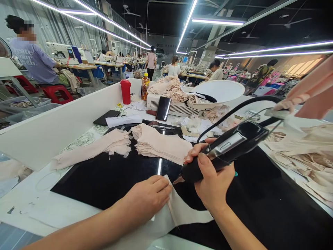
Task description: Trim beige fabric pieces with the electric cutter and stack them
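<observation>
My right hand [214, 180] is wrapped round a black corded hand tool [226, 146] with a silver switch plate. Its metal tip [179, 180] points down to the left, close to the edge of a pale fabric piece [182, 205]; whether they touch I cannot tell. Pinched in my left hand [148, 196] is the upper edge of that fabric, which drapes over a glossy black board [109, 180] toward me. Beyond my hands lie a stack of pale pink cut pieces [161, 142] and a looser pile of pink pieces [96, 147].
A cord rises from the tool toward hanging pink cloth [312, 86]. At the back are a phone [163, 108], a red cup [126, 92], a bottle [145, 86] and a white basin [221, 89]. Fabric heaps [307, 152] lie right. A white partition [65, 125] borders the left; people work beyond.
</observation>
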The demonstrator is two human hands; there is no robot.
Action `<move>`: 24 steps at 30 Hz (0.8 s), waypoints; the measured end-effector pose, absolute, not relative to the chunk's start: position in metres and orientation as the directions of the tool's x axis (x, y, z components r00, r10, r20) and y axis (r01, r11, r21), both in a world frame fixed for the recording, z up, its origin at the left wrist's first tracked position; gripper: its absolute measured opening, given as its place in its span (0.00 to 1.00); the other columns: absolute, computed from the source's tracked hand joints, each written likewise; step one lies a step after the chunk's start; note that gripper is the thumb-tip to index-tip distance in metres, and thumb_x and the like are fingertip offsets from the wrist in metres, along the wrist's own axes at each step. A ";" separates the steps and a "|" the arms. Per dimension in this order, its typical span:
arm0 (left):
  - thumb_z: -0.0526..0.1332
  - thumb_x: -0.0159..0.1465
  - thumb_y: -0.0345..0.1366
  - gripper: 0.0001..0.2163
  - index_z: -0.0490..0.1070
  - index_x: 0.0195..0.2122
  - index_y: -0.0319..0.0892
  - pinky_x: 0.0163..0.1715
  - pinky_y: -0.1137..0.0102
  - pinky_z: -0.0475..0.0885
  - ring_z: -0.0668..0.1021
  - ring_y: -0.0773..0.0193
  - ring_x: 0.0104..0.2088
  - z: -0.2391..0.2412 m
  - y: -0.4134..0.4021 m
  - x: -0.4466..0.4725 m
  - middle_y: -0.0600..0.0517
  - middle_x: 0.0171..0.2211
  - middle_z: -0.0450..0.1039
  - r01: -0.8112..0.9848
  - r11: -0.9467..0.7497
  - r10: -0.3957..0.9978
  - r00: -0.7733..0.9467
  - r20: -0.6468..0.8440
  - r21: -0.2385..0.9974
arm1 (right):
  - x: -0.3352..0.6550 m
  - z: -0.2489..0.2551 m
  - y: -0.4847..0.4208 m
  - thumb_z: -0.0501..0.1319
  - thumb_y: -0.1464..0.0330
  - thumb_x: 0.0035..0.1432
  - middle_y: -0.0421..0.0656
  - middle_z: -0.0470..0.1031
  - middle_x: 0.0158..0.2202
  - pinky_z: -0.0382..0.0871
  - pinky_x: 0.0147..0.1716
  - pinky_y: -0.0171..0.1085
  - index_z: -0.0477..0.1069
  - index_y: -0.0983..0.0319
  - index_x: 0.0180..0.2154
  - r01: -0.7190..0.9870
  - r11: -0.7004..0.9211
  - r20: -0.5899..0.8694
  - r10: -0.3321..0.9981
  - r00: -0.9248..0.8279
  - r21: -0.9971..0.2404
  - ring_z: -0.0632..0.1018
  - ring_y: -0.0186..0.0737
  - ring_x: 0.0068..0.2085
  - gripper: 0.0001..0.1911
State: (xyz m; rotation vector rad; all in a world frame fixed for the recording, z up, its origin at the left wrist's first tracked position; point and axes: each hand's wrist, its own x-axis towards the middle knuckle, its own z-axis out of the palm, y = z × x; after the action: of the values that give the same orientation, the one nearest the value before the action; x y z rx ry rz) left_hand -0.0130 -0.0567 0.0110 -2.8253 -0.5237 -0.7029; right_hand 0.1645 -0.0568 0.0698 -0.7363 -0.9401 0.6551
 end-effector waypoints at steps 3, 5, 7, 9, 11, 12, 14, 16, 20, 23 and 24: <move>0.57 0.77 0.29 0.09 0.76 0.49 0.34 0.53 0.67 0.77 0.80 0.59 0.49 0.011 -0.057 -0.014 0.44 0.47 0.79 0.367 -0.926 0.284 0.836 0.470 -0.094 | 0.164 0.069 -0.058 0.76 0.63 0.57 0.34 0.78 0.32 0.76 0.30 0.37 0.70 0.56 0.48 -0.182 0.593 0.480 0.766 0.428 -0.784 0.78 0.34 0.27 0.21; 0.57 0.77 0.28 0.08 0.75 0.51 0.35 0.53 0.66 0.78 0.80 0.59 0.50 0.012 -0.057 -0.015 0.43 0.48 0.79 0.366 -0.928 0.297 0.837 0.460 -0.068 | 0.165 0.069 -0.059 0.76 0.63 0.57 0.34 0.78 0.32 0.75 0.30 0.37 0.70 0.56 0.48 -0.179 0.593 0.480 0.764 0.431 -0.785 0.78 0.34 0.27 0.22; 0.57 0.77 0.29 0.08 0.75 0.52 0.36 0.53 0.67 0.78 0.80 0.59 0.50 0.012 -0.057 -0.016 0.43 0.49 0.79 0.370 -0.929 0.322 0.828 0.459 -0.015 | 0.165 0.069 -0.060 0.76 0.63 0.57 0.34 0.78 0.32 0.75 0.29 0.37 0.70 0.56 0.48 -0.170 0.597 0.483 0.759 0.436 -0.784 0.78 0.34 0.27 0.21; 0.56 0.77 0.29 0.08 0.74 0.52 0.36 0.53 0.67 0.79 0.80 0.59 0.49 0.011 -0.057 -0.017 0.43 0.49 0.78 0.367 -0.930 0.342 0.818 0.463 0.039 | 0.165 0.069 -0.060 0.76 0.62 0.57 0.34 0.77 0.32 0.75 0.30 0.38 0.70 0.55 0.48 -0.160 0.597 0.486 0.757 0.437 -0.786 0.78 0.35 0.27 0.21; 0.56 0.77 0.28 0.08 0.74 0.52 0.36 0.52 0.66 0.80 0.80 0.58 0.49 0.011 -0.057 -0.019 0.43 0.49 0.78 0.356 -0.932 0.345 0.814 0.467 0.069 | 0.165 0.068 -0.061 0.75 0.62 0.58 0.34 0.77 0.32 0.75 0.30 0.39 0.70 0.55 0.48 -0.158 0.596 0.487 0.759 0.433 -0.788 0.78 0.35 0.27 0.21; 0.56 0.76 0.28 0.09 0.74 0.52 0.36 0.52 0.66 0.80 0.80 0.58 0.49 0.011 -0.057 -0.019 0.42 0.49 0.78 0.352 -0.933 0.345 0.815 0.466 0.075 | 0.165 0.068 -0.061 0.75 0.62 0.58 0.35 0.77 0.32 0.75 0.31 0.39 0.70 0.55 0.48 -0.159 0.595 0.486 0.760 0.431 -0.788 0.78 0.35 0.27 0.21; 0.57 0.75 0.26 0.09 0.74 0.52 0.36 0.52 0.65 0.81 0.80 0.57 0.49 0.011 -0.057 -0.020 0.42 0.50 0.77 0.347 -0.934 0.347 0.817 0.460 0.087 | 0.165 0.067 -0.061 0.75 0.63 0.58 0.34 0.77 0.32 0.75 0.31 0.39 0.70 0.55 0.48 -0.166 0.595 0.487 0.763 0.425 -0.786 0.78 0.35 0.27 0.20; 0.58 0.74 0.26 0.09 0.74 0.52 0.36 0.51 0.65 0.81 0.80 0.56 0.50 0.011 -0.057 -0.020 0.42 0.50 0.77 0.349 -0.932 0.355 0.819 0.450 0.100 | 0.164 0.067 -0.062 0.75 0.63 0.58 0.34 0.77 0.33 0.75 0.31 0.39 0.70 0.55 0.48 -0.171 0.598 0.491 0.764 0.419 -0.783 0.78 0.35 0.27 0.20; 0.58 0.74 0.25 0.10 0.74 0.53 0.37 0.52 0.65 0.81 0.80 0.56 0.51 0.012 -0.057 -0.020 0.42 0.51 0.76 0.354 -0.929 0.365 0.821 0.438 0.111 | 0.164 0.066 -0.063 0.75 0.64 0.59 0.34 0.78 0.33 0.75 0.31 0.39 0.70 0.55 0.48 -0.177 0.605 0.499 0.762 0.413 -0.776 0.78 0.35 0.28 0.19; 0.57 0.74 0.24 0.10 0.73 0.53 0.36 0.52 0.65 0.81 0.80 0.56 0.51 0.014 -0.057 -0.020 0.41 0.50 0.77 0.348 -0.932 0.355 0.827 0.437 0.098 | 0.164 0.067 -0.064 0.75 0.65 0.59 0.34 0.78 0.33 0.75 0.31 0.39 0.70 0.55 0.49 -0.185 0.604 0.497 0.764 0.411 -0.775 0.78 0.35 0.28 0.20; 0.57 0.74 0.24 0.10 0.74 0.53 0.36 0.52 0.65 0.81 0.80 0.56 0.50 0.014 -0.057 -0.020 0.41 0.50 0.77 0.345 -0.934 0.349 0.829 0.438 0.091 | 0.164 0.067 -0.064 0.75 0.65 0.59 0.34 0.78 0.33 0.76 0.31 0.39 0.70 0.55 0.49 -0.186 0.604 0.497 0.764 0.411 -0.775 0.78 0.35 0.28 0.20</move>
State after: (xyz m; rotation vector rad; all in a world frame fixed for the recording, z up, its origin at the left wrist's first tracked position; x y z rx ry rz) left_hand -0.0196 -0.0565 0.0145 -3.0115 -0.5710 -0.7239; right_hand 0.1637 -0.0640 0.0668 -0.6984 -0.9694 0.6629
